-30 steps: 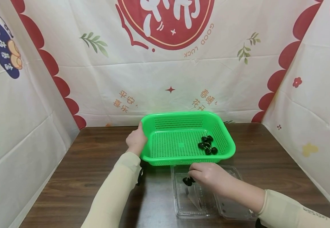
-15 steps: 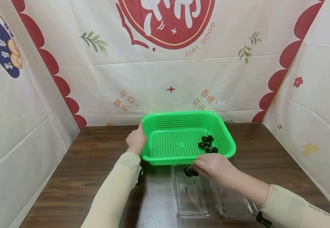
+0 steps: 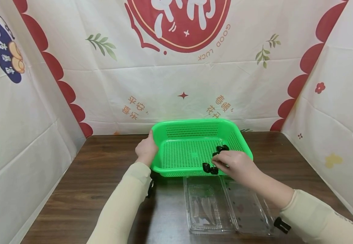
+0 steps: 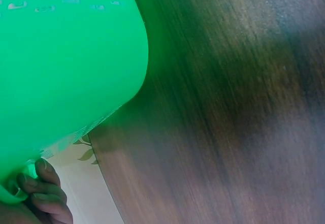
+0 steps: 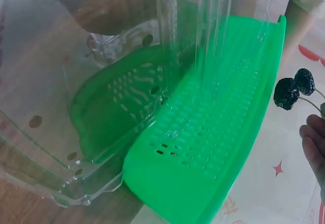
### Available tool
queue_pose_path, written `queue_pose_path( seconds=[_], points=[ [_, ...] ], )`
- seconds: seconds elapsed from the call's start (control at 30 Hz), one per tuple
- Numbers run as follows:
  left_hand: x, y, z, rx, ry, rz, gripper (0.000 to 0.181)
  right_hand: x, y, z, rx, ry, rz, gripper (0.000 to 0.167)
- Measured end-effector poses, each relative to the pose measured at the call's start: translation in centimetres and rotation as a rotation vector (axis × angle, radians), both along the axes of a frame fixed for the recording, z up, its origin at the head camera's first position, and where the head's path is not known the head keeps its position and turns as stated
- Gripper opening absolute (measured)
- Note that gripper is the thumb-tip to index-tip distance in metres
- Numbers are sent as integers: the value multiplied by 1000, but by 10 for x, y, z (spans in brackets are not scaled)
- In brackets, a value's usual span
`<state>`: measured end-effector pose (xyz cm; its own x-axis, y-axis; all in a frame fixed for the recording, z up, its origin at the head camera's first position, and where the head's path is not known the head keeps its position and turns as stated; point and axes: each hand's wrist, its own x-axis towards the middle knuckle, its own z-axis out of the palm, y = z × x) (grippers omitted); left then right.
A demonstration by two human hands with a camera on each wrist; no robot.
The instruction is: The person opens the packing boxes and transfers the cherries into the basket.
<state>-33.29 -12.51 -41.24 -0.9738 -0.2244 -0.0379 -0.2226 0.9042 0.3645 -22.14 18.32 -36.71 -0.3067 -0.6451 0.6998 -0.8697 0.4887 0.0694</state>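
My left hand [image 3: 146, 149] grips the left rim of a green plastic basket [image 3: 179, 150]; in the left wrist view its fingers [image 4: 48, 198] curl round the rim. My right hand [image 3: 239, 166] pinches the thin stems of a pair of dark cherries [image 3: 210, 168], which hang over the basket's front rim. These held cherries [image 5: 287, 93] also show clearly in the right wrist view, beside the fingertips. Behind the right hand, more dark cherries [image 3: 223, 148] lie at the basket's right end, partly hidden by the hand.
A clear plastic clamshell box [image 3: 208, 210] lies open in front of the basket, its holed half [image 3: 245, 211] to the right. Both are on a dark wooden table [image 3: 82, 189]. A printed white cloth [image 3: 176, 78] hangs behind and along both sides.
My right hand has risen from above the clear box and moved forward to the basket's front rim, carrying the cherries. The left hand and the basket have stayed in place.
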Motion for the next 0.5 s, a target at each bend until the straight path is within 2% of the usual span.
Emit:
queue_pose_path(
  seconds=[0.1,0.23,0.5],
  points=[
    [2,1,1,-8,10,-8,77,-4,2,1,-8,-32,-31,5],
    [4,1,3,-17,8,-6,76,-12,4,2,-15,-50,-68,17],
    [5,1,5,-14,-2,-2,77,-27,6,2,-29,-121,-173,16]
  ],
)
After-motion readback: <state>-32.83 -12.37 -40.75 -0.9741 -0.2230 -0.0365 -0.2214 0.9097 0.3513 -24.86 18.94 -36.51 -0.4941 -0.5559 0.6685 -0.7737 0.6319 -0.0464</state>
